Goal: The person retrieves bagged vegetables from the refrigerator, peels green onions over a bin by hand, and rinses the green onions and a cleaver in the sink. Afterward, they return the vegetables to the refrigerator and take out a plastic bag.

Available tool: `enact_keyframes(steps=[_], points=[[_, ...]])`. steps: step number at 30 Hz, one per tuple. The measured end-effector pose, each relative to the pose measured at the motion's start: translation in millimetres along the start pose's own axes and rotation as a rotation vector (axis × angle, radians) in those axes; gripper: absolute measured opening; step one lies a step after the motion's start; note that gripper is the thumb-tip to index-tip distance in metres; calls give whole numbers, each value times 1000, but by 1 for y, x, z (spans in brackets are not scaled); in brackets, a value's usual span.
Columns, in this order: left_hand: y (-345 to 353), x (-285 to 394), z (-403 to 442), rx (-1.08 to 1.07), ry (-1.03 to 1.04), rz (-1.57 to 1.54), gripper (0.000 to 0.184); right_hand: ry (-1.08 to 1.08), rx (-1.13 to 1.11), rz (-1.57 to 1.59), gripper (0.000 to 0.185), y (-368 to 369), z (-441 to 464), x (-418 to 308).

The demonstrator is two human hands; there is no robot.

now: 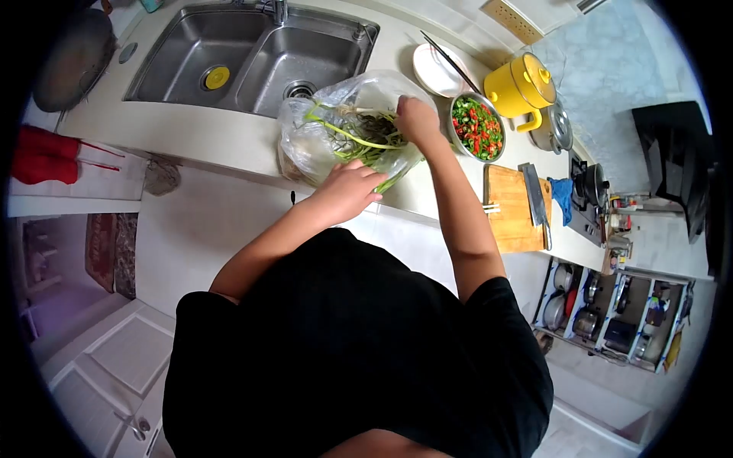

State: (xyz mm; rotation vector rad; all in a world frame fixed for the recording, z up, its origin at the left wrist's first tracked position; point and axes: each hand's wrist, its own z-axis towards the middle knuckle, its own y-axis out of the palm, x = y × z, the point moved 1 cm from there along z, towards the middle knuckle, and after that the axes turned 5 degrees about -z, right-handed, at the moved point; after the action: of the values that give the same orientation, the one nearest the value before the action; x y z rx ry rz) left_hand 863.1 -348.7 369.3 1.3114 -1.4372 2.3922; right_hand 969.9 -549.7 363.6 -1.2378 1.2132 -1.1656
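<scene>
A clear plastic bag (pixel 299 137) lies spread at the counter's front edge, with long green stalks (pixel 355 140) and wilted dark leaves inside. At the bag's near rim is my left hand (pixel 347 191), its fingers curled over the plastic beside some green stems. My right hand (pixel 418 122) is closed at the bag's right side, knuckles up; what its fingers grip is hidden beneath them. Just right of that hand stands a metal bowl (pixel 456 143) filled with chopped red and green peppers (pixel 478 128).
Behind the bag is a double steel sink (pixel 258 57). To the right are a white bowl (pixel 437 70) with chopsticks, a yellow pot (pixel 519 82), and a wooden cutting board (pixel 505 214) carrying a cleaver (pixel 534 195). A stove (pixel 586 202) lies farther right.
</scene>
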Motion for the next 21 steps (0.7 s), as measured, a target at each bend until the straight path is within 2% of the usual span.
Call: enact_keyframes(steps=[2,7,10,14,16,19,21], points=[[-5,0,-1,-18,17,-3,36,-55,102,212,20,-26,-8,5],[-7,0,-4,-56,103,-75,33,154,73,750,16,-94,-50,3],[-9,-2,-6,-105,132,-115,32,202,248,1126,12,-120,-70,3],[-9,-11,-7,-122,147,-136,32,196,647,1262,10,-172,-101,-9],[-11,-15,-8,-122,140,-159,32,140,757,1380,8,-196,-121,-9],[-18,-21,-7,-79,143,-194,31,-13,787,1554,7,-216,-158,5],[-21,-24,-5,-23,172,-189,31,64,858,1688,9,-221,-184,-1]])
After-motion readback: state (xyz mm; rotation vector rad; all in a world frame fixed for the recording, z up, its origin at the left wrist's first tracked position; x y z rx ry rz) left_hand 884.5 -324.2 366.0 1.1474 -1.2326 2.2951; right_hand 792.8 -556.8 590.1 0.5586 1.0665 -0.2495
